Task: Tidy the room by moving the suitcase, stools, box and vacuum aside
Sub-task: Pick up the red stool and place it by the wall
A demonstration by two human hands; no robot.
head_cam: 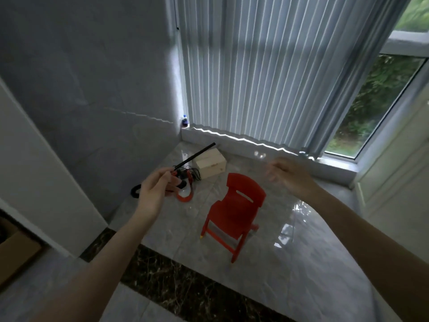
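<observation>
My left hand reaches toward the corner and pinches the black tube of the vacuum, which slants up to the right. The vacuum's red and black body, hose and cord lie on the floor just beyond that hand. A pale wooden box sits on the floor behind the tube, near the window sill. A small red plastic chair-stool stands on the glossy tiles at centre. My right hand hovers blurred above and right of the stool, fingers loose, holding nothing.
A grey wall closes the left side and vertical blinds cover the window behind. A small bottle stands on the sill corner. A cardboard box sits at the far left edge. A dark marble strip crosses the floor.
</observation>
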